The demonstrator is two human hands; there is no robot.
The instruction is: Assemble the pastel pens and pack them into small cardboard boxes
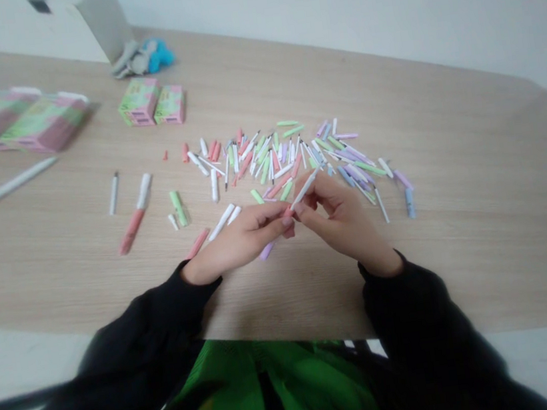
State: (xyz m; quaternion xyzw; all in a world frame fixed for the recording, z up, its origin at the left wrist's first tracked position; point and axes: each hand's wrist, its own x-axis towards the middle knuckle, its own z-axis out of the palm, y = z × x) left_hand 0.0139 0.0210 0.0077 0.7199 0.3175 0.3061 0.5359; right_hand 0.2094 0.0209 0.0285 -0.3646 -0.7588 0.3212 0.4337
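Note:
My left hand (252, 235) pinches a small pink piece (289, 230) between thumb and fingers, low over the table. Close against it on the right, my right hand (333, 216) holds a thin white stick (305, 187), tilted up to the right, its lower end meeting the pink piece. Behind both hands spreads a loose pile of small pen parts (272, 158) in white, pink, green, purple and blue. White pieces (222, 222) and a pink piece (198, 243) lie beside my left hand.
A pink and white pen (136, 216), a green piece (178, 209) and a long white pen (9, 187) lie on the left. Pink-green boxes (139, 101) stand farther back, near a grey and blue bundle (143, 57) and a white box (74, 29).

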